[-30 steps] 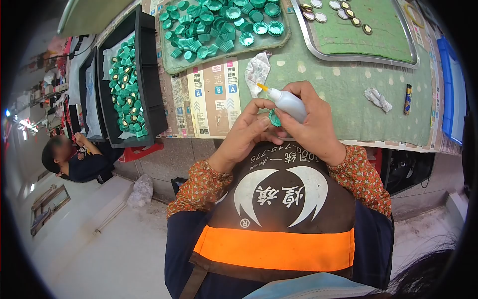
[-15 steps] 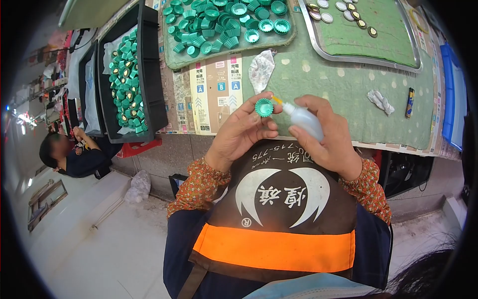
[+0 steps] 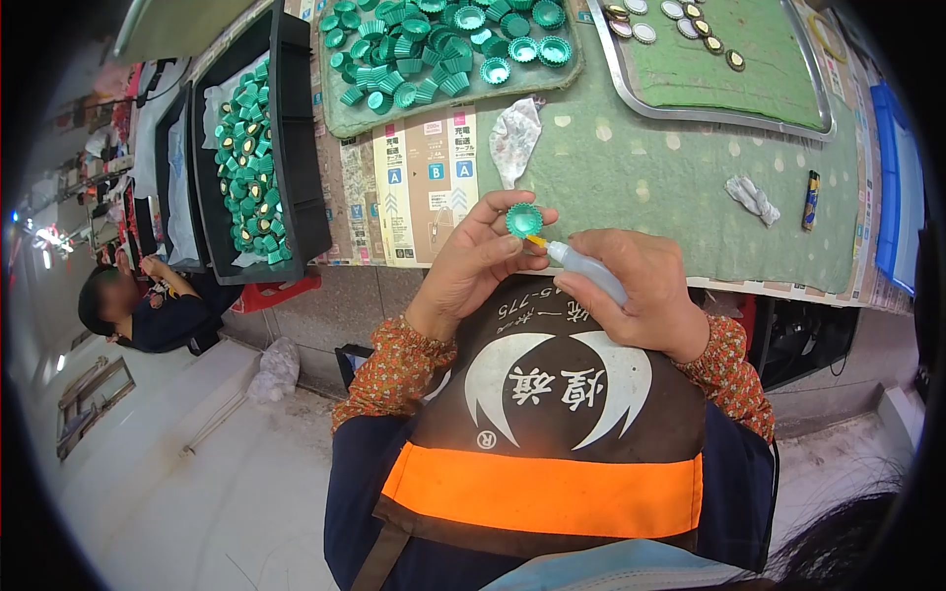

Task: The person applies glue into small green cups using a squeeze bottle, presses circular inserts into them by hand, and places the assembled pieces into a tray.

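Note:
Between the fingers of my left hand (image 3: 475, 261) is a small green fluted cup (image 3: 523, 219), its open side facing me. My right hand (image 3: 645, 286) is wrapped round a translucent squeeze bottle (image 3: 591, 273) with a yellow nozzle tip. That tip points left and sits at the lower right rim of the cup; whether it touches the cup I cannot tell. Both hands are above the near edge of the green cloth-covered table (image 3: 631, 217). Just beyond my left hand lies a crumpled, stained white cloth (image 3: 515, 138).
A tray (image 3: 345, 126) at the back holds many green cups. Right of it, a metal-rimmed tray (image 3: 680, 115) carries several round caps. A black bin (image 3: 303, 148) of green pieces stands left. A white rag (image 3: 753, 200) and a yellow-black tube (image 3: 810, 201) lie right. Another person (image 3: 153, 305) is far left.
The bottle's nozzle has come down from the cup's upper right to its lower right rim, and my right hand has lowered with it. The cup has barely shifted.

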The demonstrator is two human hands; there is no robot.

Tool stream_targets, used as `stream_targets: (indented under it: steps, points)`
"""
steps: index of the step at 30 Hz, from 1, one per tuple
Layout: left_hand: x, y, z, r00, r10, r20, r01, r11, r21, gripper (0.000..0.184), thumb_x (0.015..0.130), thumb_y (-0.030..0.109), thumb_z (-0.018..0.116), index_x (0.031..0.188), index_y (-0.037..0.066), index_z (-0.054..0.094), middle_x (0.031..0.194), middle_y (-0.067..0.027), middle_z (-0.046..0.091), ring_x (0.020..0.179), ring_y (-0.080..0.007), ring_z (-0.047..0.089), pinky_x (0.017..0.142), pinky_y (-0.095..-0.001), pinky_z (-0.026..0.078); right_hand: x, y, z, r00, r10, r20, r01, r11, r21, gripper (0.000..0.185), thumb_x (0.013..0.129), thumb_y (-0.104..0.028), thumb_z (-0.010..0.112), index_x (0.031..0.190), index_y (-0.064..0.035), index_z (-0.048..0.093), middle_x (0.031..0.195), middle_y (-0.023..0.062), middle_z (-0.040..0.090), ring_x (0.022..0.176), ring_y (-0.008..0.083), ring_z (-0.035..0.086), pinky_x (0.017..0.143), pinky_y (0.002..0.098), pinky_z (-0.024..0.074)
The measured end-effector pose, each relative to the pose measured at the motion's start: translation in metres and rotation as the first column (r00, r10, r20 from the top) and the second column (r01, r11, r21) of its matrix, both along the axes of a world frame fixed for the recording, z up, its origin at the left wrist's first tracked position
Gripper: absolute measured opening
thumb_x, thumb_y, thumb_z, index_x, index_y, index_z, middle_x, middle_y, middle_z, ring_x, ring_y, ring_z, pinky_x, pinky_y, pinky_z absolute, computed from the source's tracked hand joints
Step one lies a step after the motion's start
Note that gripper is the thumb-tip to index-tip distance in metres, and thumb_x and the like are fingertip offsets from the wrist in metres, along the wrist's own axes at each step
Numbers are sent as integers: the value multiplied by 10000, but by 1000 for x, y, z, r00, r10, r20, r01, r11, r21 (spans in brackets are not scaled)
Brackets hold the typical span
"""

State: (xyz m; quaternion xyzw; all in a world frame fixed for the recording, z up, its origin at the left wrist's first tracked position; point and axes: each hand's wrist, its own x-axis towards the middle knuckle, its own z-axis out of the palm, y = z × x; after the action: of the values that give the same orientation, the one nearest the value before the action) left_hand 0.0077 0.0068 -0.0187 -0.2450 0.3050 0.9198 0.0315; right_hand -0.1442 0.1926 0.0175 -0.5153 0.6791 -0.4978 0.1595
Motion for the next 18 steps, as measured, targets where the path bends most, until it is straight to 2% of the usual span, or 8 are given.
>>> stream_targets:
  steps: [13,16,18]
  points:
    - [2,1,-5,1000,-22,-10,21,999,-30,481,963,65,643,1409,77,462,1404,-189,570,1127,-238,673,973,-358,577,1,0,-2,999,36,-24,-35,998,45,291,872,-198,770,1030,-41,583,770,136,651,649,327,661,569,404,505]
    - [3,2,-6,1000,-19,14,19,999,-39,495,951,87,662,1408,81,469,1374,-183,593,1173,-226,648,964,-385,586,2,-1,-2,999,33,-8,-33,998,57,287,878,-202,767,1037,-44,587,766,139,652,651,327,665,569,404,506]
    - [4,2,-5,1000,-23,13,23,999,-36,463,974,106,646,1401,76,468,1351,-170,604,1112,-209,665,962,-364,580,2,-2,-2,1000,23,20,-24,997,69,288,882,-209,767,1048,-48,594,766,141,656,656,329,672,572,402,510]
